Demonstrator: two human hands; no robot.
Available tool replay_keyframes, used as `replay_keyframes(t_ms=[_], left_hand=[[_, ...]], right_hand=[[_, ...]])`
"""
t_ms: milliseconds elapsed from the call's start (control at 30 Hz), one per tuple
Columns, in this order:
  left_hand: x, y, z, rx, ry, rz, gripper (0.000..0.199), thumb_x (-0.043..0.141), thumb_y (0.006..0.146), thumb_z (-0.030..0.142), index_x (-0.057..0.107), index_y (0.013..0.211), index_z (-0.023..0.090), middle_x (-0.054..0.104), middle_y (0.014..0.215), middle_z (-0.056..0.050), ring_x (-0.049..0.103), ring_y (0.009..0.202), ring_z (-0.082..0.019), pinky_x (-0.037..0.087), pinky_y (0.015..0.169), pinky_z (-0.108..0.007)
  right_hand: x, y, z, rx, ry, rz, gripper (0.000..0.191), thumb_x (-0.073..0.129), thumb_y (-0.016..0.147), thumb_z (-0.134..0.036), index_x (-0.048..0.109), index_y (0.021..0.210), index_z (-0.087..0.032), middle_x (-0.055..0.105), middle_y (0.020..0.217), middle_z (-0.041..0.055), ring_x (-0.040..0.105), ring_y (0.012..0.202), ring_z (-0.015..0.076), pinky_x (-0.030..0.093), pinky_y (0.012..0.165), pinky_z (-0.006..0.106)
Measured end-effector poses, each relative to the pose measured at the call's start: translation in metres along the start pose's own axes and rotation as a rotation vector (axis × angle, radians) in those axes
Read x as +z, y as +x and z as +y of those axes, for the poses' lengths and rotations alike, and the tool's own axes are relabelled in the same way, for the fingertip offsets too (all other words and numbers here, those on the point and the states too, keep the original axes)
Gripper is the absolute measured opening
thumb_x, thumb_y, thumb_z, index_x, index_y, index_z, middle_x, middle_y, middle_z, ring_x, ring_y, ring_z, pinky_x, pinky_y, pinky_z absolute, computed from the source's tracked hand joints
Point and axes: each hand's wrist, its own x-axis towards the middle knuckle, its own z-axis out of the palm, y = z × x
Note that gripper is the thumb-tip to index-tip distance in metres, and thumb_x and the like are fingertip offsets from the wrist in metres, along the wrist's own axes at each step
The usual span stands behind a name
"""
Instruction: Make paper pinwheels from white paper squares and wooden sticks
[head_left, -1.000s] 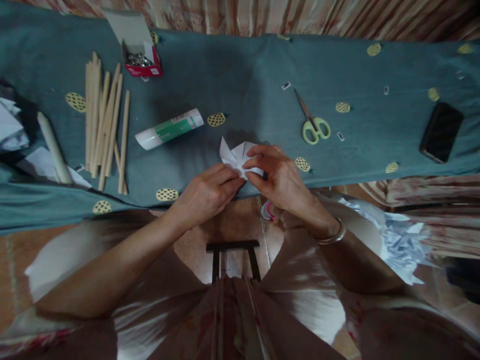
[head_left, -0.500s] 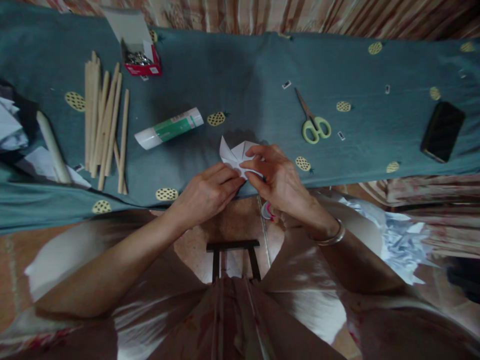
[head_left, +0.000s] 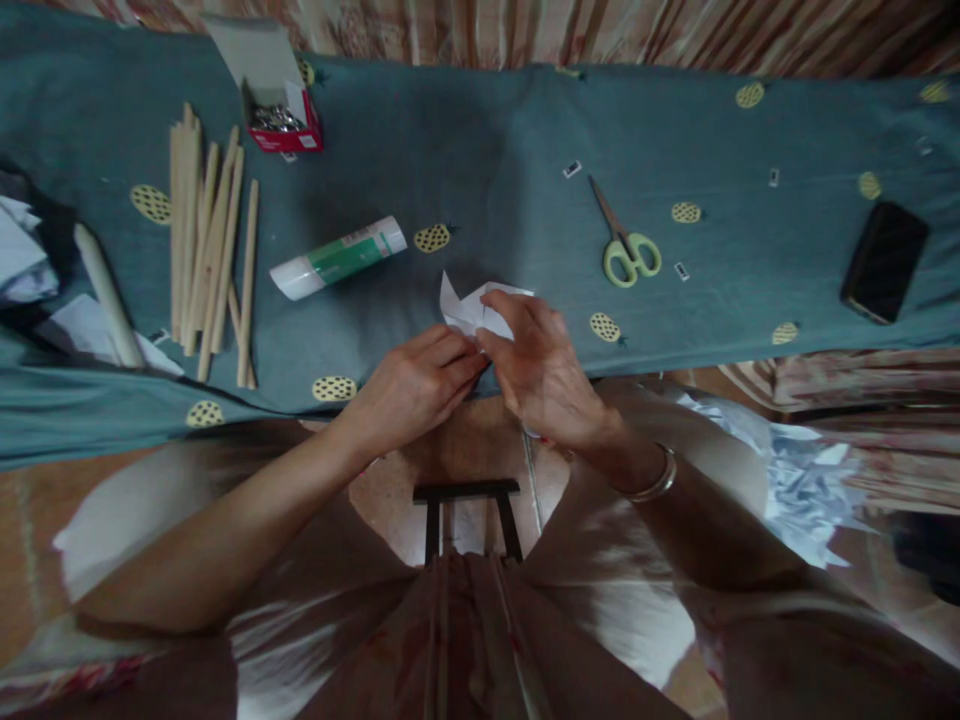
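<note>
A folded white paper (head_left: 469, 308) with pointed flaps is at the near edge of the table, between my hands. My left hand (head_left: 424, 380) pinches its lower left side, fingers pressed together. From the right, my right hand (head_left: 544, 370) has its thumb and index finger closed on the paper near the middle; its other fingers are curled and partly hidden. A green and white glue stick (head_left: 341, 257) lies to the left of the paper, and scissors with light green handles (head_left: 630, 258) lie to the right.
Several wooden sticks (head_left: 214, 250) lie at the left, below an open red box (head_left: 285, 130) of small metal pieces. A black phone (head_left: 886, 262) rests at the right. White paper pieces (head_left: 810, 490) are heaped beside my right leg.
My right hand has turned and shifted slightly left and down, its fingers drawing together and uncovering the paper's right flap. My left hand has barely moved.
</note>
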Motion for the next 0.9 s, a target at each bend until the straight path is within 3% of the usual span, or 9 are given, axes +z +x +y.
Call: replay_keyframes(t_ms=[167,667,900], left_hand=[[-0.001,0.001,0.001,0.010,0.020,0.000,0.024,0.048,0.100,0.019,0.070,0.101,0.012,0.070,0.094,-0.010,0.063,0.090,-0.021,0.057,0.079,-0.032],[-0.002,0.000,0.001,-0.001,0.018,-0.018,0.023,0.048,0.099,0.019,0.070,0.102,0.012,0.069,0.095,-0.010,0.063,0.090,-0.021,0.056,0.079,-0.033],[-0.001,-0.001,0.000,-0.005,0.007,-0.011,0.023,0.048,0.098,0.016,0.068,0.108,0.012,0.070,0.101,-0.011,0.064,0.095,-0.021,0.057,0.083,-0.034]], right_hand=[[0.007,-0.002,0.005,-0.078,0.005,0.015,0.029,0.039,0.095,-0.013,0.062,0.112,-0.019,0.053,0.146,0.0141,0.047,0.133,0.0272,0.043,0.107,0.049],[0.013,0.001,0.001,-0.007,0.052,0.044,0.031,0.037,0.098,-0.016,0.066,0.109,-0.018,0.054,0.147,0.0158,0.046,0.136,0.0281,0.039,0.109,0.051],[0.008,-0.002,0.006,0.016,0.083,0.072,0.027,0.045,0.094,-0.018,0.067,0.108,-0.025,0.054,0.147,0.0075,0.044,0.137,0.0291,0.039,0.109,0.055]])
